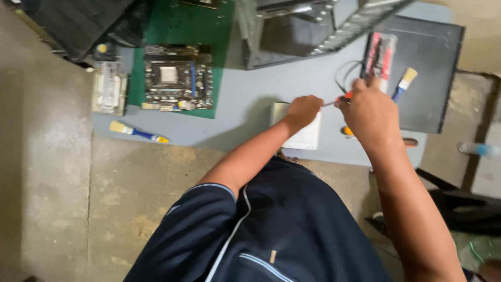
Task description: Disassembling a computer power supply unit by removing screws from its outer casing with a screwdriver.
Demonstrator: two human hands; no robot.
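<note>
Head view: right hand (371, 112) fisted on red-handled screwdriver (342, 98), shaft lying left toward closed left hand (302, 110) pressing on pale rectangular metal box (308, 137), just below the tip.

- We see a screwdriver (342, 98) with a glossy red-orange plastic handle and a thin bright metal shaft, gripped in our right hand (369, 114).
- Our left hand (301, 110) rests on a pale box (301, 130) with a smooth, matt metal-looking skin.
- The table (245, 99) is smooth, matt grey.
- The circuit board (177, 77) lies on a matt green mat (188, 26).
- The brush (136, 132) has pale bristles and a glossy blue and yellow plastic handle.
- The floor (57, 172) is rough, mottled concrete.
</note>
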